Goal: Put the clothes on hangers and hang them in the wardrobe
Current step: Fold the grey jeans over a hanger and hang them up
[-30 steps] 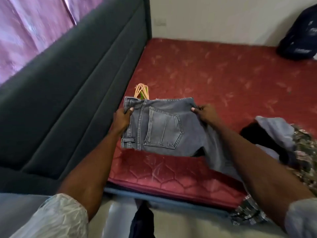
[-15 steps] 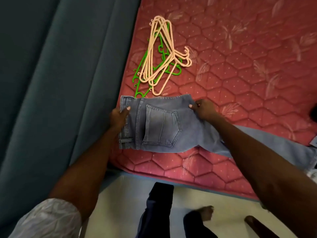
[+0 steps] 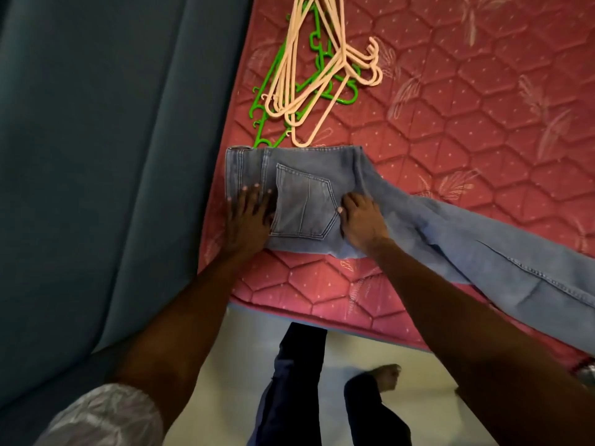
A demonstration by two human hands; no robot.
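A pair of light blue jeans [image 3: 302,201] lies flat on the red quilted mattress [image 3: 450,130], waistband to the left, back pocket up, legs trailing off to the right. My left hand [image 3: 249,217] presses flat on the waistband end with straight fingers. My right hand [image 3: 362,220] rests on the denim just right of the pocket, fingers spread on the cloth. A heap of peach hangers [image 3: 309,75] over green hangers [image 3: 273,94] lies just beyond the jeans.
A dark padded headboard [image 3: 112,156] runs along the left side of the mattress. Below the mattress edge is pale floor [image 3: 418,381], with my legs and a bare foot [image 3: 384,378] standing close to the bed.
The jeans went from being held up by the waistband to lying flat on the mattress. Both hands let go of the waistband corners and now press on top of the denim. The camera tilted down.
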